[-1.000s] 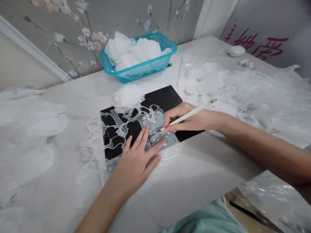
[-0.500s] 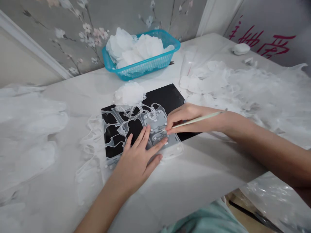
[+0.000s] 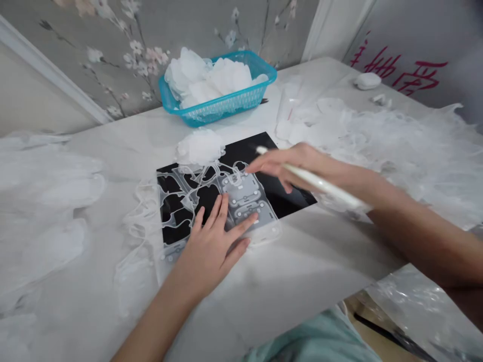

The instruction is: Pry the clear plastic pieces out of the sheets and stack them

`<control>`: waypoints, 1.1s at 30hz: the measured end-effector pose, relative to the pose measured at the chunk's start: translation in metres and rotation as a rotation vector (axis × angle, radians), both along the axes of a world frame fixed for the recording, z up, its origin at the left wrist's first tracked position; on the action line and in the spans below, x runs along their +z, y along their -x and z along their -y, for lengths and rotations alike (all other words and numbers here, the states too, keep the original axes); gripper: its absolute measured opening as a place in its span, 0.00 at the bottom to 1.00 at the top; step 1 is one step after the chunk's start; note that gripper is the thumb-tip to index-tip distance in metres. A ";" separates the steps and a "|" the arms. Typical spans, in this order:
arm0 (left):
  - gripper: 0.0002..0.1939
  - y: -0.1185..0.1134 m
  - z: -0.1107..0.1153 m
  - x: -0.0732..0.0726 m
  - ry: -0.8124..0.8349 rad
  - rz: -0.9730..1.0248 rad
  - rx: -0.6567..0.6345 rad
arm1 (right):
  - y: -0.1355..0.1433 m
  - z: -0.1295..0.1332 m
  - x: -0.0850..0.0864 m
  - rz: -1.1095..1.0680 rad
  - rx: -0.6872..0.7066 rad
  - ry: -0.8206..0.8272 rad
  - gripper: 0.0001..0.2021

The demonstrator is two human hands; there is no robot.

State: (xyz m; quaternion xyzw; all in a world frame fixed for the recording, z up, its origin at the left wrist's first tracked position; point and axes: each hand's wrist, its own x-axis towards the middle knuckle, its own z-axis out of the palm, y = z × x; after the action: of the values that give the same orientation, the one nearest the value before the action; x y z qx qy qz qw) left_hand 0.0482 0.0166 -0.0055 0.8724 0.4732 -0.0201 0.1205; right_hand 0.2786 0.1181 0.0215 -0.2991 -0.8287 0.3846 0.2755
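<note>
My left hand [image 3: 211,246] lies flat with spread fingers on a translucent plastic sheet [image 3: 244,192] with rounded cut shapes, on a black mat [image 3: 251,145]. Above the sheet's right part, my right hand [image 3: 290,165] holds a pale pen-like tool [image 3: 324,186], blurred by motion, between its fingers; its index fingertip is near the sheet's upper edge. Curly cut-out strips [image 3: 184,186] spread over the mat's left part. A stack of white pieces [image 3: 202,147] rests at the mat's upper left edge.
A blue basket [image 3: 226,100] full of white pieces stands at the back. Heaps of translucent film lie at the left [image 3: 45,201] and right [image 3: 407,146] of the white table [image 3: 241,301]. A white case [image 3: 368,81] sits at the back right.
My right hand has lifted off the sheet, and the tool has swung so its rear end points down to the right. My left hand has stayed on the sheet.
</note>
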 end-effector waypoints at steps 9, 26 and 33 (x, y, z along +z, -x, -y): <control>0.22 0.001 0.002 0.000 0.010 0.030 0.014 | 0.012 -0.011 -0.036 0.291 0.157 -0.077 0.12; 0.23 0.001 0.003 0.001 0.011 0.075 0.029 | 0.016 -0.022 -0.022 0.470 -0.720 -0.487 0.10; 0.23 0.001 0.004 0.004 0.060 0.061 0.035 | -0.031 -0.087 0.012 0.263 -1.212 -0.497 0.08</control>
State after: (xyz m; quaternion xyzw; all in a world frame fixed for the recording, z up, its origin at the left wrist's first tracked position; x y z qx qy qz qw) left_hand 0.0472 0.0130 -0.0012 0.8603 0.4836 -0.0059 0.1614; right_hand 0.3100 0.2053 0.0335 -0.6839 -0.6047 -0.0805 0.4002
